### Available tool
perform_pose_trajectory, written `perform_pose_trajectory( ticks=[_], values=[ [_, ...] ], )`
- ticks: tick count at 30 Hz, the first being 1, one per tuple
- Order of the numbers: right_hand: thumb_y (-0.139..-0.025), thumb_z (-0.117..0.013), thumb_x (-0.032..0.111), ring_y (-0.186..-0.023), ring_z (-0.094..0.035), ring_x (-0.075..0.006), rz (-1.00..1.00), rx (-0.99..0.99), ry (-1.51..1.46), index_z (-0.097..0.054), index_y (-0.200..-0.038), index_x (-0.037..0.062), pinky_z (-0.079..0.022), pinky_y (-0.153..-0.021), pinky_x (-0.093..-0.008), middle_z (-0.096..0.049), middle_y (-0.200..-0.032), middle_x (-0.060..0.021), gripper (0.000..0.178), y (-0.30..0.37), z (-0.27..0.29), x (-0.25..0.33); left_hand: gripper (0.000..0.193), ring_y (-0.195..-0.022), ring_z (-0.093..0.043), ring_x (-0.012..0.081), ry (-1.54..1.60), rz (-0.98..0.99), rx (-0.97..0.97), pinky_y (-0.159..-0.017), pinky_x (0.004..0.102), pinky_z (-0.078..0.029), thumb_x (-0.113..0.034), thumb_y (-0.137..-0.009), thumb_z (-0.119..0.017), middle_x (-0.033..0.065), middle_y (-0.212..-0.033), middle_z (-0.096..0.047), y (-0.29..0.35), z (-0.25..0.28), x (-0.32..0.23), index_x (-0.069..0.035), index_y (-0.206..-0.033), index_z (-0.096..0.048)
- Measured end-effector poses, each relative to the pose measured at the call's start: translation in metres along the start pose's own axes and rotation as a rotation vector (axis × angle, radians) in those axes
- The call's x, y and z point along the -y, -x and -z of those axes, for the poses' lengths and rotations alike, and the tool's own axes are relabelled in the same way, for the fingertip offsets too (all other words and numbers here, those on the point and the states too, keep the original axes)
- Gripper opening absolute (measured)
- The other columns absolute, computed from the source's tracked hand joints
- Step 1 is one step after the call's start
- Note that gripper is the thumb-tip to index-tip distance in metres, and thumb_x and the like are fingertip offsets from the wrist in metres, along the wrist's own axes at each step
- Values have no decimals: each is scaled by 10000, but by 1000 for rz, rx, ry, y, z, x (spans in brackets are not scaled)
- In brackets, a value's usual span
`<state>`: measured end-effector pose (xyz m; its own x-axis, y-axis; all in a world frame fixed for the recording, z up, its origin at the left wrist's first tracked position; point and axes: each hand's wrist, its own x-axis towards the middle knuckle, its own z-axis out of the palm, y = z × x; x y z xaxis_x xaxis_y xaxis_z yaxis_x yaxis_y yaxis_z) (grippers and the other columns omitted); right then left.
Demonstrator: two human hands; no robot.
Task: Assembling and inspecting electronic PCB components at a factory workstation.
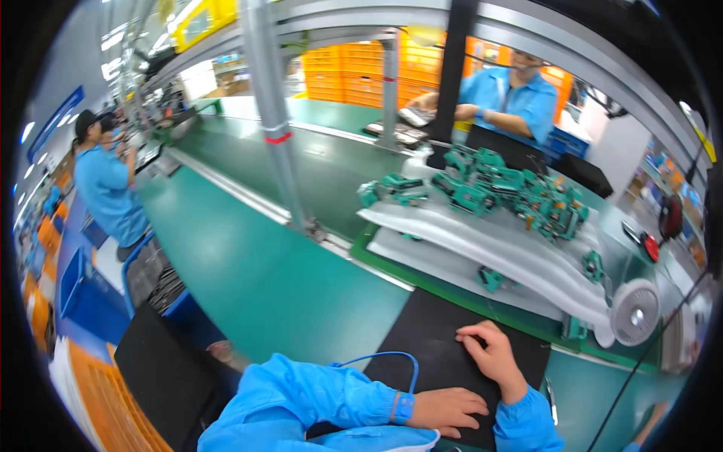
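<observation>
My left hand lies flat on a black mat, fingers stretched toward the right and nothing in them. A blue wrist strap with a blue cord circles that wrist. Just beyond it, my right hand rests over the mat, its thumb and forefinger apart and pointing left; no object shows in it. Farther off, a heap of green plastic parts lies on layers of white foam sheet.
A small white fan stands right of the foam. A slim silver tool lies by my right sleeve. Metal posts rise from the green bench. Co-workers in blue stand across and at left. Blue bins sit left.
</observation>
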<state>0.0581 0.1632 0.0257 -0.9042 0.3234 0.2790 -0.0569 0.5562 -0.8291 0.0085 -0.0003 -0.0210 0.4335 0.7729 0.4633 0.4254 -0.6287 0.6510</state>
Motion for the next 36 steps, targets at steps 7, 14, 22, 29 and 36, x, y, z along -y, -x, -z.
perform_pose_trajectory(
  ticks=[7,14,22,29,36],
  values=[
    [-878,-630,0,-826,-639,-177,-46,1,-4,-709,-992,6,-496,-730,-280,-679,-872,-83,139,3,0,5,334,-1209,-529,399,-134,-111,-70,-969,506,-445,-273,-869,-681,200,-1265,-585,-6,3,-1,-56,-1123,-665],
    [-876,-624,-9,-768,-641,-176,25,-72,-1,-702,-993,0,-499,-687,-275,-661,-844,-95,141,0,-8,-6,339,-1219,-508,385,-67,-97,-60,-1008,512,-403,-257,-824,-691,197,-1267,-572,-4,0,2,-52,-1092,-666],
    [-882,-629,0,-742,-641,-168,49,-132,9,-707,-990,2,-489,-668,-269,-643,-826,-88,134,2,-18,-17,326,-1186,-517,334,-71,-21,-86,-999,460,-396,-221,-775,-726,149,-1207,-591,-8,-5,-3,-60,-1055,-679],
    [-881,-632,4,-739,-654,-180,93,-163,20,-705,-996,2,-502,-681,-283,-637,-828,-96,137,3,-17,-19,362,-1211,-489,337,-196,84,-90,-988,459,-402,-244,-845,-686,147,-1246,-552,-12,-1,-16,-64,-1154,-631],
    [-900,-618,19,-761,-666,-180,112,-132,-20,-695,-1021,1,-508,-693,-293,-653,-853,-100,145,-1,-18,-33,363,-1233,-486,337,-378,183,-212,-1029,454,-397,-228,-854,-686,166,-1280,-537,-1,-14,-29,-52,-1167,-630]
  ],
)
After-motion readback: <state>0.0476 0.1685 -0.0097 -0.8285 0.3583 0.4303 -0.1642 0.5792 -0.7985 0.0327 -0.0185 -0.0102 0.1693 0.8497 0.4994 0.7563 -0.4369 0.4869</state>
